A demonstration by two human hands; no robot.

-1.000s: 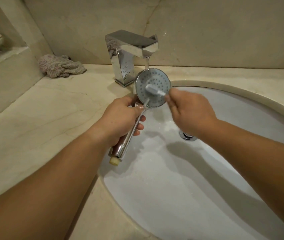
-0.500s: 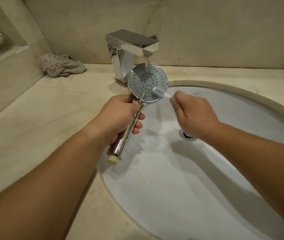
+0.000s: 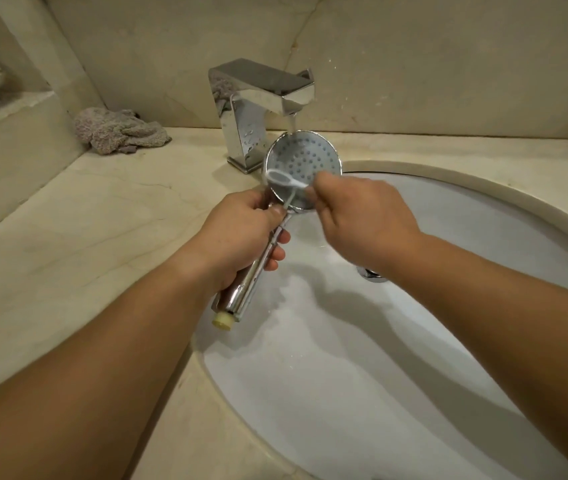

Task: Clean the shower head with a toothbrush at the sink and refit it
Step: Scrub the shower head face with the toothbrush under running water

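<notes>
The shower head point(image 3: 305, 161) is gripped by its handle in the left hand point(image 3: 241, 233), under the running tap point(image 3: 262, 95). The toothbrush point(image 3: 284, 179) is pinched by the fingers point(image 3: 324, 188) of the right hand point(image 3: 365, 220) against its face.

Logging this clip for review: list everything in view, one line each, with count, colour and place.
shower head: one, chrome with grey face, under the running tap
toothbrush: one, white, on the face's lower left edge
tap: one, chrome, behind the sink
sink: one, white, set in the counter
counter: one, beige stone
cloth: one, grey, crumpled, back left
left hand: grips the shower head's handle
right hand: holds the toothbrush
</notes>
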